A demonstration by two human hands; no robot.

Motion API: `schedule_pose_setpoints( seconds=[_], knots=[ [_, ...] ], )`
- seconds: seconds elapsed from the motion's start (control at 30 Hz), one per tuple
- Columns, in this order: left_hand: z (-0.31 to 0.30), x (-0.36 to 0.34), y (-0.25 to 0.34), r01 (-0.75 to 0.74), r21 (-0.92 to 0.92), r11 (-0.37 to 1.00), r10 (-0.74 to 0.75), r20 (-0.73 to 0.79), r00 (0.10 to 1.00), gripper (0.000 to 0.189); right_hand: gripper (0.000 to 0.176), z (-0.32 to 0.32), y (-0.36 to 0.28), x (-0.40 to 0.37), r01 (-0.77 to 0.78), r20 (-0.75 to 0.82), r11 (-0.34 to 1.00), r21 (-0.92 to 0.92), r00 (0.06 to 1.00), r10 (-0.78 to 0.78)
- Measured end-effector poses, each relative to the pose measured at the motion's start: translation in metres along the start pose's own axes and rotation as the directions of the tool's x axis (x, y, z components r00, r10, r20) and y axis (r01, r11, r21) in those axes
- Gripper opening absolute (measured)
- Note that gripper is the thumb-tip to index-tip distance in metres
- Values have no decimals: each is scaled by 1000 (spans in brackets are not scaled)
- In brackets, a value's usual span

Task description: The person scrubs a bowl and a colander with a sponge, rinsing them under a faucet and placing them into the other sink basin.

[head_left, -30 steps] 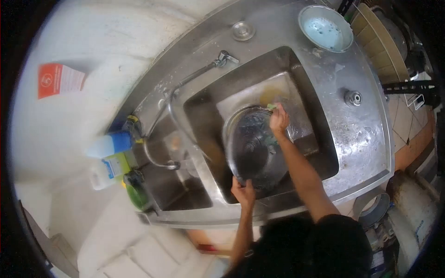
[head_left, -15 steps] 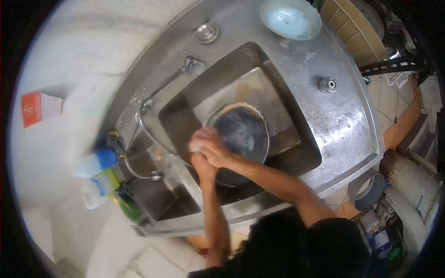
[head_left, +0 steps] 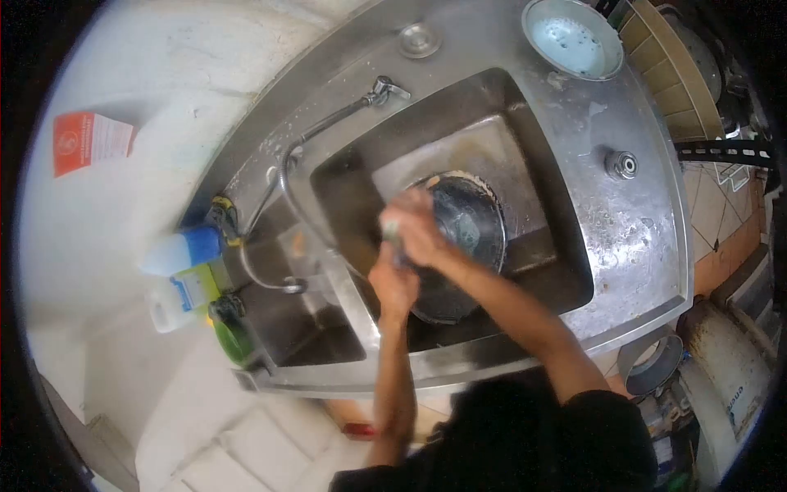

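Note:
A round dark pan [head_left: 471,217] with a worn, pale-crusted rim lies in the large sink basin [head_left: 545,139], with wet, whitish suds on its inner face. At the pan's left edge my left hand [head_left: 395,287] is closed round a short grey, handle-like piece [head_left: 399,252]. Just above it my right hand [head_left: 416,225], blurred by motion, is closed against the same piece. A small pale-green bit shows between the two hands; I cannot tell what it is. My hands and right forearm hide the pan's left and lower parts.
A hose tap [head_left: 287,176] curves over the divider toward the small basin [head_left: 324,332]. Blue and green bottles [head_left: 201,246] stand at the left. A bowl of suds [head_left: 574,41] sits at the back right, near a loose drain strainer [head_left: 621,165].
The view has shifted, so the sink sits further right and higher. My hands stay together at the pan's left edge, with the right hand now further above the left and the grey piece showing between them.

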State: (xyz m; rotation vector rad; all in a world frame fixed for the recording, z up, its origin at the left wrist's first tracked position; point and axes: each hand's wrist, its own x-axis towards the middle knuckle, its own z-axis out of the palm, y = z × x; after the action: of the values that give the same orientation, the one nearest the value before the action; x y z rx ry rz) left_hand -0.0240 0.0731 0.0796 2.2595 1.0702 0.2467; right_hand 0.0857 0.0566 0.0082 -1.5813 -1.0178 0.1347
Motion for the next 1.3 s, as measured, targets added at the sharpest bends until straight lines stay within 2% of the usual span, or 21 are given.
schedule_pose_setpoints(
  seconds=[0.07, 0.13, 0.17, 0.2, 0.23, 0.27, 0.3, 0.33, 0.4, 0.57, 0.6, 0.63, 0.67, 0.7, 0.73, 0.8, 0.87, 0.97, 1.07, 1.17, 1.3],
  knots=[
    [-2, -12, 4, 114, 89, 990, -112, -25, 993, 17, 16, 13, 71, -4, -383, -239, 915, 127, 883, 403],
    [-2, -19, -3, 138, 47, 989, -137, -26, 990, 19, 17, -11, 92, -6, -554, -301, 772, -311, 828, 473],
    [-2, -19, -3, 109, 98, 989, -105, -47, 993, 19, 17, -6, 91, -5, -550, -301, 774, -315, 831, 468],
    [2, -16, -2, 80, 142, 987, -71, -72, 995, 19, 17, 2, 87, -2, -531, -267, 817, 226, 773, 576],
    [3, -15, -8, 33, 176, 984, -23, -63, 998, 18, 17, 12, 76, -4, -385, -162, 598, 703, 732, 662],
    [5, -10, -5, 34, 176, 984, -23, -62, 998, 18, 16, 25, 59, -6, -275, -60, 589, 760, 873, 484],
    [7, -2, 0, 39, 109, 993, -30, -83, 996, 19, 14, 26, 21, -1, -113, -310, 959, 260, 931, 193],
    [7, -2, 3, 46, 47, 998, -42, -92, 995, 20, 14, 5, -20, 5, -147, -65, 935, 324, 982, 177],
    [10, -3, -1, -7, 39, 999, 12, -140, 990, 23, 16, -13, -19, 9, 14, 24, 965, 261, 1000, -20],
    [2, -21, -13, 44, 127, 991, -33, -88, 996, 25, 14, -9, 83, 11, -553, -215, 829, 84, 802, 557],
    [5, -17, -16, 42, 180, 983, -24, -98, 995, 25, 12, 1, 84, 10, -518, -129, 801, 301, 810, 572],
    [2, -11, -14, 62, 181, 982, -57, -30, 998, 24, 10, 17, 72, 5, -482, -32, 718, 502, 820, 572],
    [5, -6, -22, 63, 179, 982, -59, -28, 998, 24, 6, 10, 19, 16, -304, -101, 937, 173, 941, 323],
    [11, -1, -34, -16, 85, 996, 19, -31, 999, 23, 5, 22, -17, 8, -79, -194, 984, 162, 975, 110],
    [13, 0, -41, -100, -9, 995, 100, -35, 994, 23, 6, 8, -44, 13, -74, 86, 996, 44, 994, 70],
    [12, -4, -30, -307, -114, 945, 285, -171, 943, 22, 10, -13, -24, 21, -149, 185, 989, 19, 972, 143],
    [3, -16, -17, -10, 107, 994, 19, -89, 996, 28, 12, -5, 54, 29, -638, 82, 763, 103, 770, 633],
    [1, -3, -18, -24, 148, 989, 32, -52, 998, 30, 15, -9, 70, 24, -490, 154, 868, 76, 866, 475],
    [3, 13, -10, -70, 56, 996, 70, -1, 998, 30, 7, -2, -30, 32, -75, 171, 996, 46, 983, 66],
    [0, 4, -22, 72, 50, 996, -74, 48, 996, 32, 12, 10, 3, 35, -82, 309, 984, -157, 942, 128],
    [8, 4, -26, 0, 121, 993, 1, -11, 1000, 34, 10, 20, 13, 41, -136, 158, 954, 267, 983, 96]
  ],
)
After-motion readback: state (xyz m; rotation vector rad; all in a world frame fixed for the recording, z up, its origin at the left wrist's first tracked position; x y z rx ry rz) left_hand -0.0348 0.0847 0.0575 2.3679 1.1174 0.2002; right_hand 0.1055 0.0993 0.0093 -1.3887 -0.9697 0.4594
